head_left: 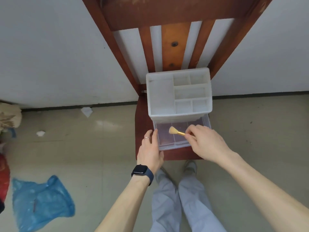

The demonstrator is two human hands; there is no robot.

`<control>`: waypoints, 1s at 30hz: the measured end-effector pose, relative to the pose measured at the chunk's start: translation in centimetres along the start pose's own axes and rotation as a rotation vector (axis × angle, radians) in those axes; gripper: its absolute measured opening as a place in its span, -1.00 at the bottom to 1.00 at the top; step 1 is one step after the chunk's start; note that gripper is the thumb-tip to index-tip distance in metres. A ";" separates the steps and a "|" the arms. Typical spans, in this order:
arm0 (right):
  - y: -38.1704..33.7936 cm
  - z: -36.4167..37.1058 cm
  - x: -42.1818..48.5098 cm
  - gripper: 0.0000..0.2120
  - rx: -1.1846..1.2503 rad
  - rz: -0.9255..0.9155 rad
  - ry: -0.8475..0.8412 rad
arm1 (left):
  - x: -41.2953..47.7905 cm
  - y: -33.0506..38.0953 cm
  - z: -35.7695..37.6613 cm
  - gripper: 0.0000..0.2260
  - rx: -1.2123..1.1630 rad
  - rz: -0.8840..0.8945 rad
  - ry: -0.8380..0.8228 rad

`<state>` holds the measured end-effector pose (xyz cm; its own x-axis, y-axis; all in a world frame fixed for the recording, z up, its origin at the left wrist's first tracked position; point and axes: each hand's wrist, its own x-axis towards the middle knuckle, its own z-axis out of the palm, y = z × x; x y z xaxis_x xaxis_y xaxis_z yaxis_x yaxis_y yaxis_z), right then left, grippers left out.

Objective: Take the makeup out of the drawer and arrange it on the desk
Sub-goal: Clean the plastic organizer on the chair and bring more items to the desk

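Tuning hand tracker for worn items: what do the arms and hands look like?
No sleeves or gloves in view. Left hand: thin silver ring on one finger; smartwatch on the wrist, dark square face, navy strap. Right hand and wrist: nothing worn that shows.

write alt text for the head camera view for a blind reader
A person's right hand pinches a makeup brush over the open clear drawer of a white organizer on a wooden chair. The left hand rests against the drawer's left side; a blue plastic bag lies on the floor.
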<state>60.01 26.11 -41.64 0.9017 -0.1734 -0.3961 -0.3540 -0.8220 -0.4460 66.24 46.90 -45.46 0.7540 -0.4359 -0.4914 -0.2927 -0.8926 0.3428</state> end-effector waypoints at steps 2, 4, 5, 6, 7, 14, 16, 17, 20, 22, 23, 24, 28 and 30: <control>1.1 -1.6 -2.8 -0.91 0.329 0.139 0.151 | -0.1 0.7 -0.4 -0.27 0.071 0.075 0.072; 2.7 -2.1 -5.0 -0.92 0.574 0.295 0.325 | 0.0 1.9 -0.8 -0.31 0.112 0.174 0.162; 3.7 -2.0 -5.7 -0.91 0.666 0.369 0.392 | 0.2 2.7 -1.0 -0.33 0.120 0.218 0.194; 4.8 -1.6 -6.2 -0.89 0.748 0.441 0.443 | 0.6 3.6 -1.1 -0.35 0.125 0.252 0.215; 6.0 -1.0 -6.4 -0.87 0.814 0.510 0.481 | 1.0 4.5 -1.2 -0.36 0.132 0.274 0.223; 13.4 6.9 -1.9 -0.95 0.822 0.791 0.349 | 5.5 9.1 0.5 -0.35 0.243 0.335 0.207; 14.0 9.3 -0.1 -0.85 0.746 0.780 0.259 | 6.4 9.1 1.4 -0.36 0.251 0.301 0.185; 14.1 10.3 0.6 -0.81 0.708 0.763 0.216 | 6.6 8.9 1.8 -0.37 0.252 0.287 0.179; 14.2 12.3 2.4 -0.77 0.611 0.718 0.121 | 6.7 8.2 2.8 -0.39 0.264 0.296 0.197; 14.5 12.9 3.2 -0.75 0.553 0.707 0.078 | 6.7 7.8 3.2 -0.38 0.261 0.301 0.208; 14.6 13.1 3.5 -0.73 0.521 0.697 0.057 | 6.7 7.7 3.3 -0.38 0.255 0.302 0.214; 14.7 13.2 3.6 -0.72 0.488 0.684 0.042 | 6.7 7.7 3.4 -0.38 0.249 0.302 0.219; 14.9 13.5 3.9 -0.73 0.428 0.669 0.039 | 6.9 7.5 3.5 -0.37 0.247 0.306 0.229; 14.9 13.5 3.9 -0.73 0.428 0.665 0.039 | 7.0 7.4 3.4 -0.38 0.247 0.312 0.226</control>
<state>54.93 20.52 -60.65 0.4726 -0.5808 -0.6628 -0.8793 -0.2603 -0.3988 67.36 36.83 -49.09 0.7090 -0.6768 -0.1982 -0.6371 -0.7352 0.2317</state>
